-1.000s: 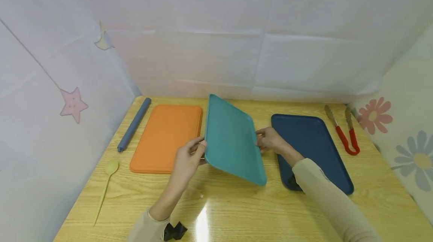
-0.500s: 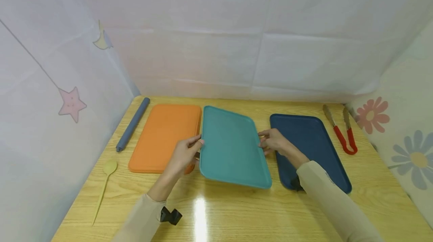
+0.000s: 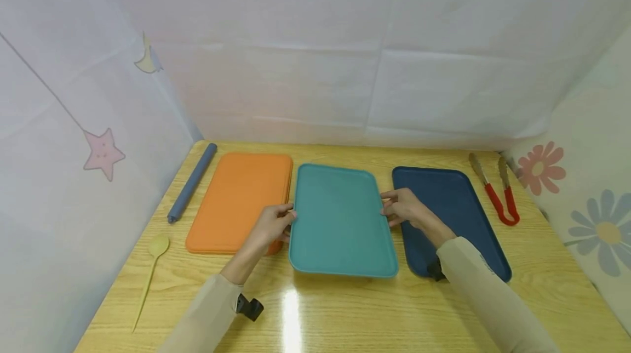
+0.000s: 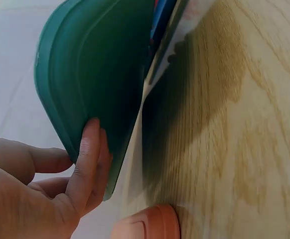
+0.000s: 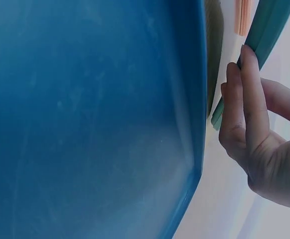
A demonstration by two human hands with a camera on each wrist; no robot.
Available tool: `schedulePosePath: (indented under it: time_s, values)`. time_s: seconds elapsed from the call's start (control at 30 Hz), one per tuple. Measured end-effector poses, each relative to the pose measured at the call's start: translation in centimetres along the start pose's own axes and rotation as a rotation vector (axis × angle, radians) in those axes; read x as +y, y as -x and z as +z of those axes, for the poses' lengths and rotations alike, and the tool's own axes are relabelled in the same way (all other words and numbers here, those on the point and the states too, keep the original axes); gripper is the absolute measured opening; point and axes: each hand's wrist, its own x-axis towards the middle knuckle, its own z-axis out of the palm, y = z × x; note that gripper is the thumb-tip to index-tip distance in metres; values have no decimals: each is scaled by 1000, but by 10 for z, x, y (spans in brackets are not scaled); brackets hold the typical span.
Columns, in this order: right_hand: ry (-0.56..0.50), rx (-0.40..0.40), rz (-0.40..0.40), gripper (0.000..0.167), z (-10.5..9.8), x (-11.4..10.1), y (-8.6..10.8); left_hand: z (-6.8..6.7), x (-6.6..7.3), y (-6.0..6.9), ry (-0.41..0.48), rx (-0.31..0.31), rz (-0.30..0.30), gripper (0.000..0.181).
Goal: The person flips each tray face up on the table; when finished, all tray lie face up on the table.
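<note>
A teal tray (image 3: 342, 221) is held just above the table between both hands. By its left edge my left hand (image 3: 268, 227) pinches it, the thumb at the rim and the fingers underneath; in the left wrist view the tray's underside (image 4: 105, 64) shows a gap over the wood. My right hand (image 3: 401, 208) grips the opposite edge, its fingers under the green rim (image 5: 269, 30) in the right wrist view. To the left lies an orange tray (image 3: 241, 199), its right side close to the left hand. A dark blue tray (image 3: 453, 216) lies on the right, partly beneath the right forearm.
A blue-grey rod (image 3: 192, 183) lies at the table's far left, with a yellow spoon (image 3: 154, 260) nearer the front. Red-handled tongs (image 3: 500, 194) lie at the right. Pale cloth (image 3: 315, 57) hangs behind the wooden table (image 3: 340, 314).
The teal tray has gone from steeply tilted to nearly level and come lower. Both hands keep their hold and have turned with it. The other things have stayed put.
</note>
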Motion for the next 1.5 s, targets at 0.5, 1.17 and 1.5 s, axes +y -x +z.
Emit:
schedulePosePath:
  time_s: [0.5,1.17,1.5]
  values:
    - [-17,59,-14,59,-7,0,0,6,-8,-29,-198,-59,-26,43]
    - [58,119,-5,61,-3,5,-8,21,-11,-48,-520,-5,96,21]
    - [117,161,-1,61,3,9,-13,27,-10,-48,-588,41,61,16]
